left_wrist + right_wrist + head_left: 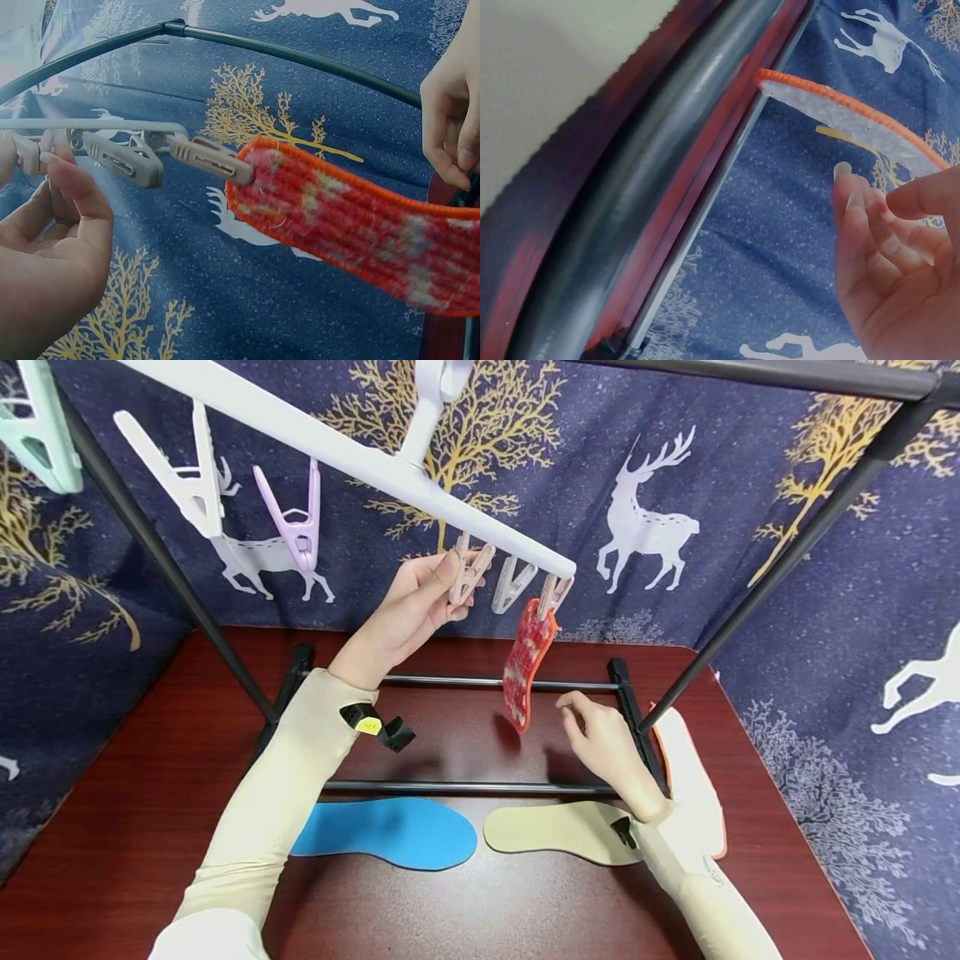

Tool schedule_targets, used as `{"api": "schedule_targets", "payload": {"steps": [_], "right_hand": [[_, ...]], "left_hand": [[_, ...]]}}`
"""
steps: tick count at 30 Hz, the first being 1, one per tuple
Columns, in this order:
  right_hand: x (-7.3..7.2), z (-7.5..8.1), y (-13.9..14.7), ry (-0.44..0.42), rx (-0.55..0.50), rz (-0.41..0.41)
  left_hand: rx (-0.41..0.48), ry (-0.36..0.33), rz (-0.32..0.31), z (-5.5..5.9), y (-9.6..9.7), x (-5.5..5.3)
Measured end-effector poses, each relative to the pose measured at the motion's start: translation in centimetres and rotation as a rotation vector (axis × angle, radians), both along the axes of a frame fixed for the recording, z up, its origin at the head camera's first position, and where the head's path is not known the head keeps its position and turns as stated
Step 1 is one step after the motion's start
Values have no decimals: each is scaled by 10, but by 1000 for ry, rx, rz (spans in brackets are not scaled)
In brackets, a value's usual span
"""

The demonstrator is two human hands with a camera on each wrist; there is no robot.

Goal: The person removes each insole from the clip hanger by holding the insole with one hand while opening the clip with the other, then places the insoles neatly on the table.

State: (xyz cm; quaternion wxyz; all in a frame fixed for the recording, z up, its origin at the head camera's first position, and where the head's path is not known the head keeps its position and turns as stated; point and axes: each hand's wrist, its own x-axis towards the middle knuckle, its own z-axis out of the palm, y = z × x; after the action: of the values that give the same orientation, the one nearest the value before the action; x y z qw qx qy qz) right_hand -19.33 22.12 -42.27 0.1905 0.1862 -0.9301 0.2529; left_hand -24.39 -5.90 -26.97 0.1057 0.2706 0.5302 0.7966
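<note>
High on the white hanging bar, my left hand pinches a pale pink clothespin between thumb and fingers. Just right of it hangs a grey clothespin. At the bar's end another pink clothespin grips the top of a red knit insole with orange edging, which dangles below. The right wrist view shows the pale underside of that insole. My right hand hovers low to the right of the insole, fingers loosely curled, holding nothing.
A blue insole and a beige insole lie on the dark red table. A white, orange-edged insole lies at the right. White, purple and green clothespins hang further left. Black frame poles flank the bar.
</note>
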Motion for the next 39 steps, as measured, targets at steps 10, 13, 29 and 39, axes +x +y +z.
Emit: {"api": "schedule_targets", "payload": {"steps": [10, 13, 29, 39], "right_hand": [[-2, 2, -7, -6, -11, 13], [-3, 3, -9, -7, -26, 25], [-8, 12, -28, -58, -84, 50], [-4, 13, -32, -28, -123, 72]], "left_hand": [[10, 18, -16, -1, 1, 0], [10, 19, -11, 0, 1, 1], [25, -1, -12, 0, 2, 1], [16, -6, -5, -1, 2, 1]]}}
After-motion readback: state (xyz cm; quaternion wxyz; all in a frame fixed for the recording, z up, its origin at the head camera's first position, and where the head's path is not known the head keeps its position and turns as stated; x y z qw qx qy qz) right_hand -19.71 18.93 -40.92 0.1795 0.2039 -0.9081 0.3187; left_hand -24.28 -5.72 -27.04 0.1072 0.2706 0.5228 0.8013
